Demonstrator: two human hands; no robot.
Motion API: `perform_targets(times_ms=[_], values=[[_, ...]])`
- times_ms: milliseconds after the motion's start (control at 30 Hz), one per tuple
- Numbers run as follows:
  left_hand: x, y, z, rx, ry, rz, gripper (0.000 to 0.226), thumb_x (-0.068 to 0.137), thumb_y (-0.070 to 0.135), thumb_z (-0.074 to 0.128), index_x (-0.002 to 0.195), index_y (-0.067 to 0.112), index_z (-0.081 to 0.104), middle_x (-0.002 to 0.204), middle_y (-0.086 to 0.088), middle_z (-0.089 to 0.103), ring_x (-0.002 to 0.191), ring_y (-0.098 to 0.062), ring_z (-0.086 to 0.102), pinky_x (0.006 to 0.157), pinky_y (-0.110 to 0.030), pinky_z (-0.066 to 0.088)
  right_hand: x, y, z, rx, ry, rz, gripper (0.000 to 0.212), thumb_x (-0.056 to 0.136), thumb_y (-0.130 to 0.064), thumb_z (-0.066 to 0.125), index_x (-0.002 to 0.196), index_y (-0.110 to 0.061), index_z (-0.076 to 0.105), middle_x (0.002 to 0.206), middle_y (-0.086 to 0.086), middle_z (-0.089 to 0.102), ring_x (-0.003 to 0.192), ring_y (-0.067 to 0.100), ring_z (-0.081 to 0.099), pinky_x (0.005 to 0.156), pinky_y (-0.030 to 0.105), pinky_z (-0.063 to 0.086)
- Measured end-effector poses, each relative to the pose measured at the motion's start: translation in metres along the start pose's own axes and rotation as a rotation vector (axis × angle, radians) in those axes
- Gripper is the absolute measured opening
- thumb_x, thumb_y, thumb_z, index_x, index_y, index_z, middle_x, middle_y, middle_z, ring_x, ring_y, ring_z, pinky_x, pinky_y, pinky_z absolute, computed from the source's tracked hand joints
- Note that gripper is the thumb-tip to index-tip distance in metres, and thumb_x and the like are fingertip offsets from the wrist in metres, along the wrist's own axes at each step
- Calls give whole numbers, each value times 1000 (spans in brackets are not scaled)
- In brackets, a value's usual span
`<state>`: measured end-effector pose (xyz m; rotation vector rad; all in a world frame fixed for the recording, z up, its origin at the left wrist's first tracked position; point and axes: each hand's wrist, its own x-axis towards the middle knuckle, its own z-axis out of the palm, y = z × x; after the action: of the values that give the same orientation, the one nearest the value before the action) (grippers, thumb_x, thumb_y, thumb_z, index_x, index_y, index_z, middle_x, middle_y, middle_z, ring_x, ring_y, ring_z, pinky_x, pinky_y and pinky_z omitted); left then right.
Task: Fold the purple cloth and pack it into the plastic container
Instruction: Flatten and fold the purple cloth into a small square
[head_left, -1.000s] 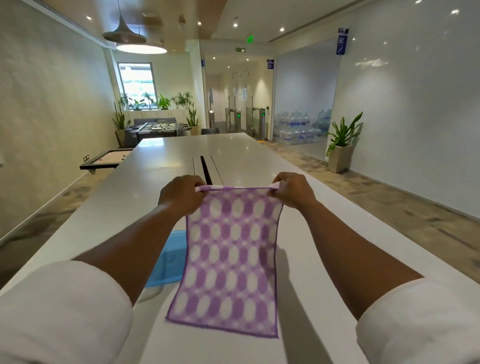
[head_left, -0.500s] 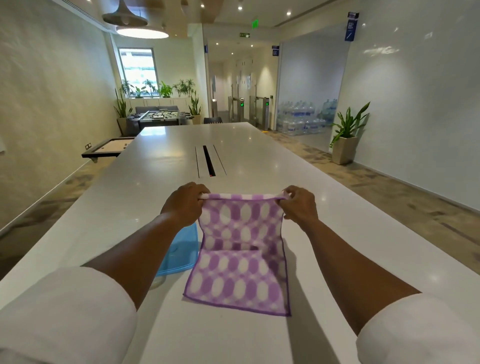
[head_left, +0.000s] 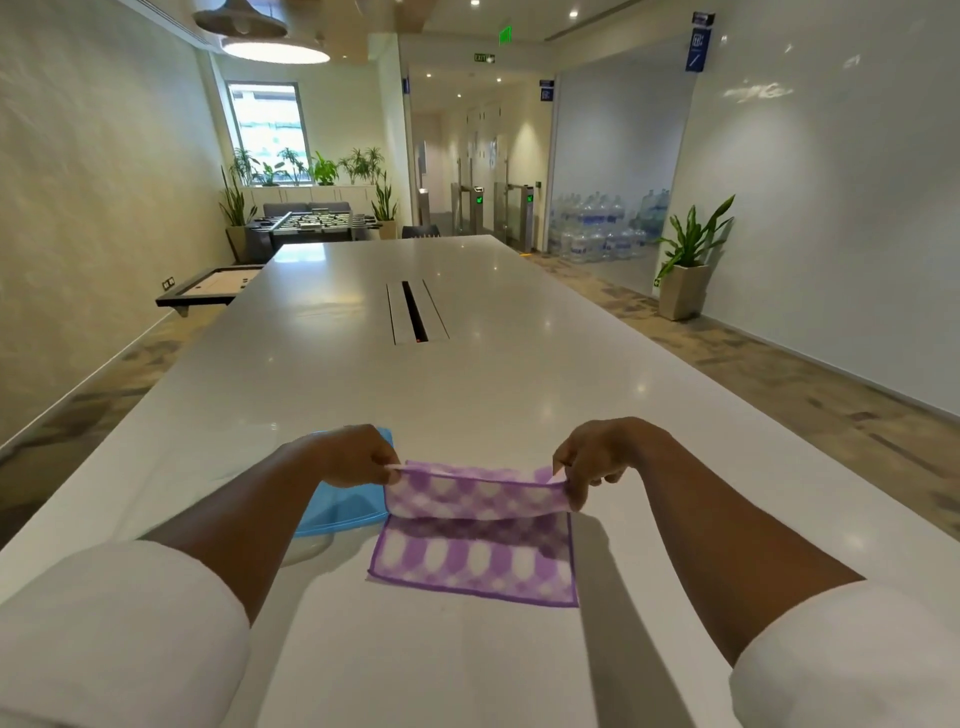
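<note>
The hands have dropped lower — left hand (head_left: 358, 457) and right hand (head_left: 597, 460) each pinch a top corner of the purple cloth (head_left: 475, 540), its lower half lying on the table (head_left: 467, 374) below the grip. First fold underway; next, lay the held edge onto the near edge — the blue plastic container (head_left: 337, 512) waits left of the grip.

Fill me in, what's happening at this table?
A person is folding a purple cloth on a long white table. The left hand and right hand each pinch a corner of the far edge, lifted and doubled over the near half, which lies flat. The fold isn't laid down yet. A blue plastic container sits just left of the cloth, partly behind the left forearm; nothing is packed.
</note>
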<state>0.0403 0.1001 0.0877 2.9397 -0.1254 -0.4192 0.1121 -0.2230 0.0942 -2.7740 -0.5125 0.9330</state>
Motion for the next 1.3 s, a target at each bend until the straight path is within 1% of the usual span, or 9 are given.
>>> perform_targets(times_ms=[100,367,533,633,833,967,1133,1233,1300], values=[[-7,2,3,-43,-148,-58,31,96,36,56,117,17,70,89,3,62,72,-9,54,64,-15,48,-7,-6,0,6,-24,6,25,62,-13,84,79,-26,72,82,6,48,72,23,35,54,25,31],[-22,10,32,-279,-419,-243,25,100,18,49,117,6,63,96,-5,68,74,-14,67,73,-25,59,-14,-13,43,51,-137,14,52,71,-4,80,118,-16,62,100,9,73,70,11,66,69,24,51],[-27,7,53,-570,-365,-290,27,90,29,68,98,3,70,98,-12,68,81,-15,66,82,-27,59,-16,-13,62,238,-183,10,23,74,10,75,82,-11,68,85,9,71,74,20,70,69,24,60],[-29,4,64,-739,-285,-371,48,89,48,62,105,4,71,91,-9,66,75,-18,66,82,-31,59,-20,-14,68,380,-253,28,22,76,11,73,94,-1,70,90,14,73,86,27,73,79,32,61],[-28,-1,79,-816,-224,-484,34,87,27,72,110,2,66,74,-5,64,60,-12,62,74,-27,59,-14,-12,80,630,-132,166,46,84,-25,75,114,7,63,100,19,71,83,30,73,84,39,60],[-30,2,80,-903,-258,-539,35,83,20,77,109,1,65,77,-7,66,61,-12,61,68,-23,58,-10,-9,88,631,-137,257,29,84,-8,73,107,5,63,95,15,71,80,23,71,87,36,59],[-27,3,69,-964,-347,-550,18,84,8,74,97,4,63,64,-5,63,48,-7,56,49,-16,51,-5,-2,85,582,-179,386,40,92,-1,60,131,4,54,132,14,60,108,20,63,106,28,45],[-22,5,61,-999,-286,-517,5,91,11,65,91,7,62,64,-4,60,50,-6,52,46,-15,47,-8,-1,78,615,-190,466,28,92,1,58,119,5,57,104,17,62,97,20,65,104,26,47],[-18,9,52,-1062,-201,-469,5,94,13,61,90,10,62,68,-4,58,54,-6,51,45,-14,43,-11,-3,70,674,-194,435,6,94,0,56,94,4,60,90,14,61,79,17,63,81,21,57]])
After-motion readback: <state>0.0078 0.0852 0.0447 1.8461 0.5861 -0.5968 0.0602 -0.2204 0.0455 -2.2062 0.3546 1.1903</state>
